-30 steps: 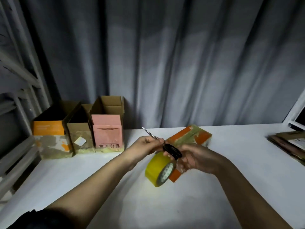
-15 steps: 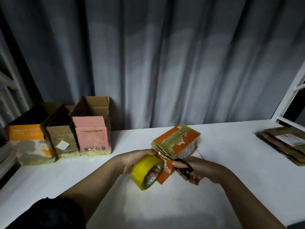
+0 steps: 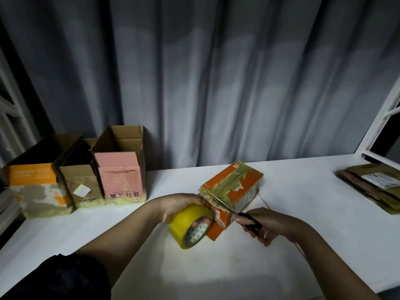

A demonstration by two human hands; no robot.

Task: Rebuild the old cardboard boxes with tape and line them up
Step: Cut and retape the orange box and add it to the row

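Observation:
An orange cardboard box [image 3: 232, 187] patched with yellowish tape lies on the white table [image 3: 303, 234] in the middle. My left hand [image 3: 179, 205] grips a yellow tape roll [image 3: 191, 226] against the box's near left corner, fingers through the core. My right hand [image 3: 266, 226] holds black-handled scissors [image 3: 249, 219], their blades reaching left along the box's near edge by the roll. Three open rebuilt boxes stand in a row at the back left: an orange and grey one [image 3: 36, 185], a brown one [image 3: 80, 180], a pink one [image 3: 121, 174].
A stack of flattened cardboard [image 3: 372, 185] lies at the table's right edge. A grey curtain [image 3: 216, 83] hangs behind the table. A white frame [image 3: 381, 126] rises at the right, a grey metal frame [image 3: 8, 118] at the left.
The scissors passed from lying across both hands above the roll into my right hand alone. Both hands came down to the orange box, and the blades now lie at its near edge.

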